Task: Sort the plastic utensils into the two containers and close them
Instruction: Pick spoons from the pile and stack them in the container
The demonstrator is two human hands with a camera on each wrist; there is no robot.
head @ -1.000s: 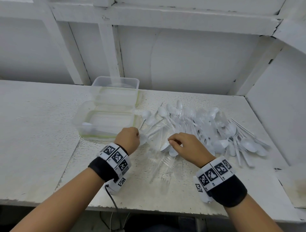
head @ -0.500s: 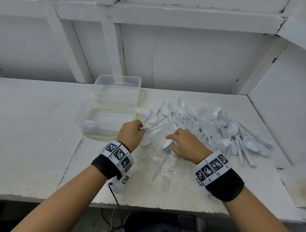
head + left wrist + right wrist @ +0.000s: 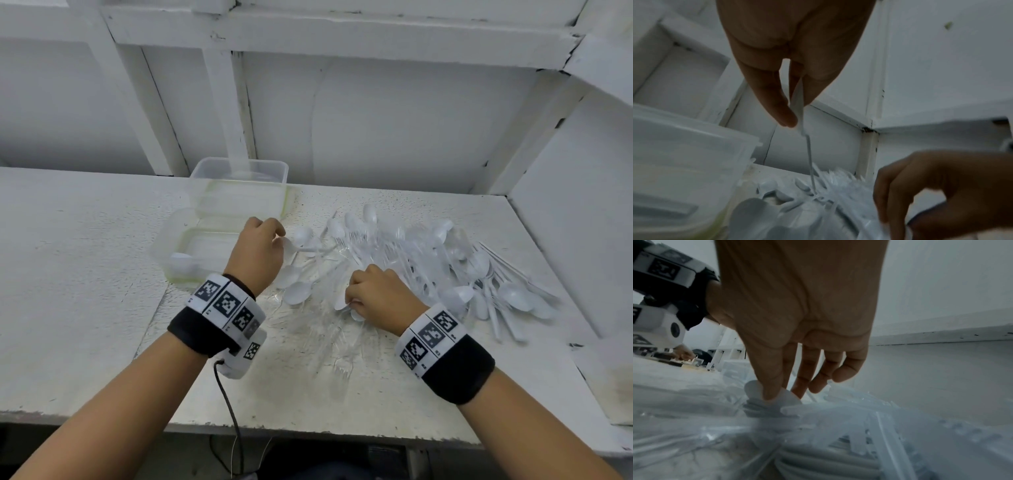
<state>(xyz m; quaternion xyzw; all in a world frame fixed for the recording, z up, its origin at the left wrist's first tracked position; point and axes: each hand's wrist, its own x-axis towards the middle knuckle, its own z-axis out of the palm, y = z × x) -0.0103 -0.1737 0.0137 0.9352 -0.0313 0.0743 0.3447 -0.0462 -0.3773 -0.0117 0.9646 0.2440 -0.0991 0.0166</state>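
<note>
While left hand (image 3: 257,255) pinches white spoon (image 3: 798,104) by bowl beside near container (image 3: 191,253), right hand (image 3: 378,298) fingers pinch spoon bowls (image 3: 769,395) in pile (image 3: 428,263) on tabletop (image 3: 85,274). Advice: lift clear of tangle, drop spoon lengthwise with spoon already inside.

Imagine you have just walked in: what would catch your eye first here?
First, the pile of white plastic utensils sprawled right of centre on the table. Next, both hands in it: the left hand pinches one spoon, the right hand grips stacked spoons. Two clear containers wait left.
</note>
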